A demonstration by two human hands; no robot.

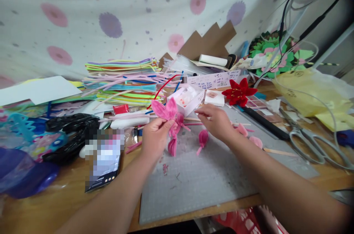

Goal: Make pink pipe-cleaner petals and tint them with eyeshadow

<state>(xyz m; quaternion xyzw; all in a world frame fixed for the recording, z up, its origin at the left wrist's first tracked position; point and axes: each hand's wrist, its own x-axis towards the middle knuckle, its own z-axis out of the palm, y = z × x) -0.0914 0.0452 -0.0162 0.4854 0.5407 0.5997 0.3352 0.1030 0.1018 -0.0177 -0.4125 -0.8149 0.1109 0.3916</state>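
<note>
Between the thumb and fingers of my left hand (157, 131) is a pink pipe-cleaner flower (172, 108), its petals fanning upward and down. My right hand (215, 121) hovers to the right of it over the grey cutting mat (190, 193), apart from the flower. Its fingers are curled in a pinch, with something small and pale at the tips that I cannot make out. A loose pink petal (203, 137) with a twisted stem lies on the mat between my hands. Behind them stands an open white box (190, 101) with a plastic bag inside.
Bundles of coloured pipe cleaners (124, 79) are stacked at the back left. A phone (106, 160) lies left of the mat. Large scissors (312, 142), a black-handled cutter (262, 121) and a red flower (239, 93) are on the right. A yellow plastic bag (312, 86) sits beyond.
</note>
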